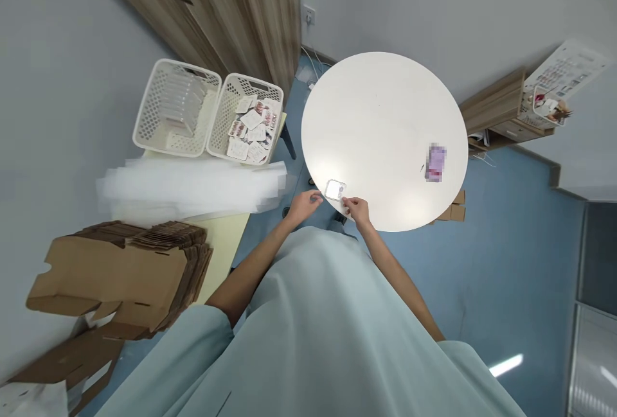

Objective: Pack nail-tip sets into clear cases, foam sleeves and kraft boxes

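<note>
A small clear plastic case (335, 190) with rounded corners lies near the front edge of the round white table (380, 115). Inside it shows a white square, with a small greyish patch at its right side too small to make out. My right hand (357, 210) pinches the case's near right corner between thumb and fingers. Just left of the case, over the table edge, is my left hand (306, 204). Its fingers are bent, with a gap between thumb and forefinger, and nothing shows in them.
A blurred purple object (436, 163) lies on the table's right side. To the left stand a white basket of clear cases (144, 124) and a basket of printed cards (216, 124). Translucent sheets (193, 186) and folded cardboard boxes (120, 269) lie nearer. A wooden shelf (496, 105) is at right.
</note>
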Demonstrator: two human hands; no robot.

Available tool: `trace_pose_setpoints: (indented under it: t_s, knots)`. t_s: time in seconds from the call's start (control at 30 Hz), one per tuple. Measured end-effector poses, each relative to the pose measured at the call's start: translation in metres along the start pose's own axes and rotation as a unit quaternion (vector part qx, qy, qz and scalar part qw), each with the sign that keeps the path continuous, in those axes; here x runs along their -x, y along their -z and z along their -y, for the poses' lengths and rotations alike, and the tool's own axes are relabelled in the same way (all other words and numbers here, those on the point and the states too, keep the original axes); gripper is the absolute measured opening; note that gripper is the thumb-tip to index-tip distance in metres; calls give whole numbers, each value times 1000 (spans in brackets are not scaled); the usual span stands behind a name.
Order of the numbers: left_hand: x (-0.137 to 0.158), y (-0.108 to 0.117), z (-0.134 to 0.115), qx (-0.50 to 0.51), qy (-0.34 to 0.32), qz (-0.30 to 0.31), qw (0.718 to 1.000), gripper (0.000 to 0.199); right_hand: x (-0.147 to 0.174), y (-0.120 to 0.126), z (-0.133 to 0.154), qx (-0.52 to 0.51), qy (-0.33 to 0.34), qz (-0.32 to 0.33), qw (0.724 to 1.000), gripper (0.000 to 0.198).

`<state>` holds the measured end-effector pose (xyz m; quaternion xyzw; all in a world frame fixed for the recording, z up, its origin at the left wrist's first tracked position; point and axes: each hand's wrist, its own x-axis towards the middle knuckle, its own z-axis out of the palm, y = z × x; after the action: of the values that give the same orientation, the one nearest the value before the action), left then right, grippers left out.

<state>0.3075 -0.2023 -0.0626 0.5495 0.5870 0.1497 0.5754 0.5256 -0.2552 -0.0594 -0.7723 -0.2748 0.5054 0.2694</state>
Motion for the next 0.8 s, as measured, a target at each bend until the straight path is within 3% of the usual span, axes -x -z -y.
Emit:
trace_pose_setpoints:
  t_s: [0.13,0.23,0.37,0.5,0.63,0.8]
  knots:
    - [21,43,25,30,-6,-38,999,35,17,-16,16,22,30,-16,999,50]
    - [37,90,53,-51,13,-116,992,35,27,-40,35,42,62,5,997,48]
    - [48,166,100,-181,91,-231,952,46,38,-82,63,71,109,51,990,42]
    - [44,228,139,-213,151,-297,918,58,48,-122,85,117,139,93,979,35]
    - [33,250,159,-216,167,-288,918,56,59,-148,100,159,152,111,969,27]
    - [30,244,164,-230,168,-307,908,50,70,-159,110,187,162,136,959,23]
